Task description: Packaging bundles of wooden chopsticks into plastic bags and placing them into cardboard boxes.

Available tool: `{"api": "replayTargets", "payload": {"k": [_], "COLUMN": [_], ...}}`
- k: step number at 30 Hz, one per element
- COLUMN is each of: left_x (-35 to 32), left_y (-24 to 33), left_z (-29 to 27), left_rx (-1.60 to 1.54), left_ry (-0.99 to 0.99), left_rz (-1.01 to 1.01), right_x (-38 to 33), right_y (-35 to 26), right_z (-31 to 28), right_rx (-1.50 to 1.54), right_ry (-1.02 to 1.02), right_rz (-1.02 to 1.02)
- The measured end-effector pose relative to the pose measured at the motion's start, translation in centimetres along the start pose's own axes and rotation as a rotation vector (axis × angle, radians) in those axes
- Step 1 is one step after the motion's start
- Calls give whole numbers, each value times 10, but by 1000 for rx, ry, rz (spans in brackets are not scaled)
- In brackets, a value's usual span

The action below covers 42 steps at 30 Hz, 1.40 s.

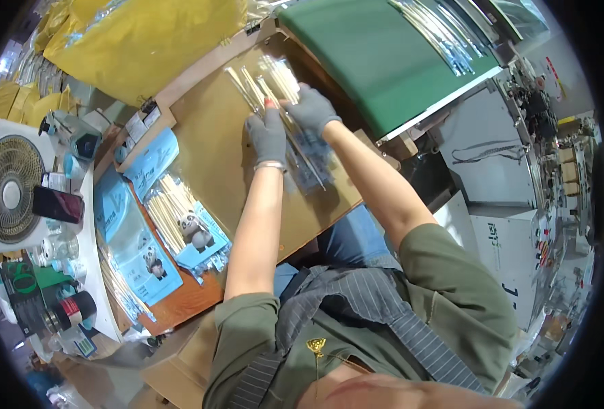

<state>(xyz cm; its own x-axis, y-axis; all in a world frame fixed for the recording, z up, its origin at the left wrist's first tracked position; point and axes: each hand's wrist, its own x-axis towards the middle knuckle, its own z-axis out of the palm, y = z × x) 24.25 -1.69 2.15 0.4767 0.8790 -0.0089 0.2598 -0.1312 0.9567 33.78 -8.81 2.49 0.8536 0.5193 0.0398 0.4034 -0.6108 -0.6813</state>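
Both my hands wear grey gloves and meet over a clear plastic packet of pale wooden sticks (264, 85) lying on the brown work board (206, 136). My left hand (268, 135) grips the packet from the left side, its fingertip poking out of the glove. My right hand (311, 109) presses on the packet from the right. The packet's lower end, with a blue printed part (310, 163), runs under my wrists.
Filled packets with panda prints (182, 221) and blue bags (128, 232) lie at the left. A green conveyor belt (383, 61) carries finished packets (438, 31) at the top right. A yellow bag (152, 37), a fan (5, 187) and tape rolls (70, 310) stand around.
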Motion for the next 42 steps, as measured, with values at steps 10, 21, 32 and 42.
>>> {"api": "replayTargets", "payload": {"k": [10, 21, 32, 42], "left_x": [-17, -45, -65, -204], "left_y": [2, 27, 39, -7], "left_z": [-103, -172, -179, -209], "left_rx": [-480, -249, -70, -565], "left_ry": [-17, -527, -592, -560], "left_rz": [91, 233, 276, -199], "right_x": [-72, -84, -130, -188], "right_y": [-83, -96, -123, -91], "right_z": [32, -33, -41, -15], "right_rx": [1283, 1113, 1115, 1303], "right_ry": [-493, -695, -667, -1447], "right_rz": [-34, -515, -336, 312]}}
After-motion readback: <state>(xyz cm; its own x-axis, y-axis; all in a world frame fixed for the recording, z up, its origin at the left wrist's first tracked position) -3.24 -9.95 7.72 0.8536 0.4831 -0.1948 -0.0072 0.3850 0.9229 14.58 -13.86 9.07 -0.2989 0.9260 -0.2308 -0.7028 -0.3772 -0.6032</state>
